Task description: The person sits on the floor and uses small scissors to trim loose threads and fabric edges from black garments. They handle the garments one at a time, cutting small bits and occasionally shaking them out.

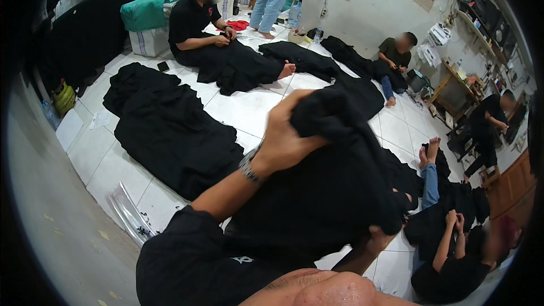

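Note:
A large black cloth garment (314,195) is stretched up in front of my body. My left hand (282,136), with a metal-banded watch (250,165) at its wrist, grips a bunched upper part of it, thumb and fingers around the fold. Lower down on the right, my right hand (377,240) holds the garment's edge; cloth hides part of its fingers. Beyond my left forearm, a long heap of black garments (170,131) lies on the white tiled floor (246,110).
Several people sit on the floor handling black cloth, one at the back left (199,29). More black cloth (297,57) lies behind. A clear plastic sheet (127,212) rests near the left wall, with a phone (162,66) farther back. A wooden table (457,80) stands right.

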Motion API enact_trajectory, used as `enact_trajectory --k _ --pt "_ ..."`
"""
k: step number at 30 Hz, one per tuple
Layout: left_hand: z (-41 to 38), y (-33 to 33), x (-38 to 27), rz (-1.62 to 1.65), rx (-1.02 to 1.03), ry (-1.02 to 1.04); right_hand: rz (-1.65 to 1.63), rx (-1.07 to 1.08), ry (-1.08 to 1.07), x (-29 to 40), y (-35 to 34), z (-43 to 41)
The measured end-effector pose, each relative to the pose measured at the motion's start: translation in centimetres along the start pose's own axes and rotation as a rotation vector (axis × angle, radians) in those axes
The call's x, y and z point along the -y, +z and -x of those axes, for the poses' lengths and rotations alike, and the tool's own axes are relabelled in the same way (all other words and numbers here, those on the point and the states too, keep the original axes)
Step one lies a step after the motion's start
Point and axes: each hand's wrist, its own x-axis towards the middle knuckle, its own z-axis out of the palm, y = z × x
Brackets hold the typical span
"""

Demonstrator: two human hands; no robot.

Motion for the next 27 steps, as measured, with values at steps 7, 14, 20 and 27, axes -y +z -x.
enact_trajectory --k 7,14,20,27 --pt "2.6 5.3 13.9 -0.485 0.507 0.005 -0.308 -0.315 0.892 -14.7 -6.5 6.9" --pt "16.8 -6.1 18.1 -0.628 0.085 -0.472 -0.419 -0.501 1.2 -23.5 -10.7 16.9" --pt "24.1 -11.3 18.4 -0.026 -0.108 -1.116 -0.337 -0.581 1.17 -20.9 -9.2 14.4" --pt "23.4 -5.9 16.5 -0.034 -0.002 -0.734 -0.383 -0.618 0.939 -19.4 -10.6 15.4"
